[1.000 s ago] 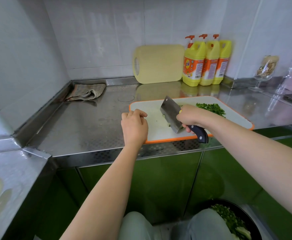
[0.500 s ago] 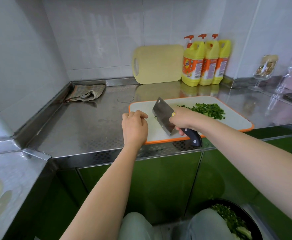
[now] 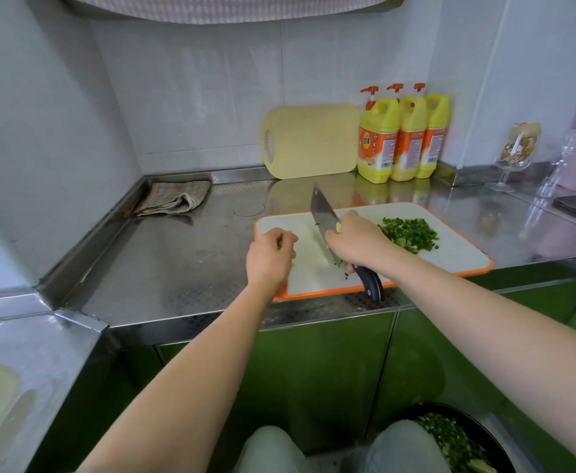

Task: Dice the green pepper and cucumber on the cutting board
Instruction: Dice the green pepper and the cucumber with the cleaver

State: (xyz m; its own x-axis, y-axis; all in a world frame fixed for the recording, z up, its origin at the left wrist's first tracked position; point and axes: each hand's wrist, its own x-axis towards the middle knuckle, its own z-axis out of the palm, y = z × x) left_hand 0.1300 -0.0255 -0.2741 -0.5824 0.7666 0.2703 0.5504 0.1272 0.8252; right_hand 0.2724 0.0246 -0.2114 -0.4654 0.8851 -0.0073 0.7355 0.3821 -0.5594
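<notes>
Overall, steel counter [image 3: 177, 268] met tiled walls [image 3: 194, 97] — yellow bottles [image 3: 402, 138] behind the cutting board [image 3: 457, 257]; right hand [image 3: 358, 240] clamped the cleaver [image 3: 322, 213], left hand [image 3: 267, 256] curled — hold unclear.

shiny steel counter [image 3: 177, 261], matt plastic cutting board [image 3: 464, 254], glossy plastic bottles [image 3: 378, 145], rough cloth [image 3: 177, 199].

Steel counter [image 3: 184, 268] holds cutting board [image 3: 457, 257], cloth [image 3: 173, 199], bottles [image 3: 402, 141].

Cutting board [image 3: 457, 256]: white, orange-rimmed, flat at the bench's front edge.
Diced green vegetable [image 3: 409, 233]: loose heap on the board's far right.
Cleaver [image 3: 321, 216]: steel blade, tilted over the board's middle.
</notes>
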